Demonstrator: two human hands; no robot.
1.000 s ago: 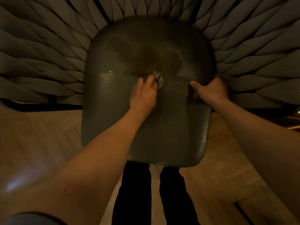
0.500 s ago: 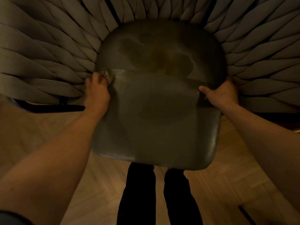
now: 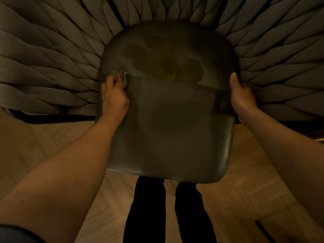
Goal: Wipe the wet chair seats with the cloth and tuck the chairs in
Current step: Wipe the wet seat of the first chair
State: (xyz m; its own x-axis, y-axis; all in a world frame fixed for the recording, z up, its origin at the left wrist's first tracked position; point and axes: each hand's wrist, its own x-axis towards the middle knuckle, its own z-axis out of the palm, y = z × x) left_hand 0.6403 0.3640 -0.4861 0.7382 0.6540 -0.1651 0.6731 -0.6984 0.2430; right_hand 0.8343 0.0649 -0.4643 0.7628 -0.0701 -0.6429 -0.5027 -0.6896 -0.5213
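A dark grey chair seat fills the middle of the head view, with a wet patch across its far half. My left hand lies at the seat's left edge, fingers curled round a small grey cloth bunched against the seat. My right hand grips the seat's right edge, thumb on top, fingers hidden over the side.
The chair's woven rope backrest fans out around the seat's far side. A dark frame bar runs low at the left. Wooden parquet floor lies below, and my dark trouser legs stand right behind the seat's near edge.
My left hand swept the cloth from the seat's middle to its left edge. The right hand kept its grip on the right edge. The view shifted slightly.
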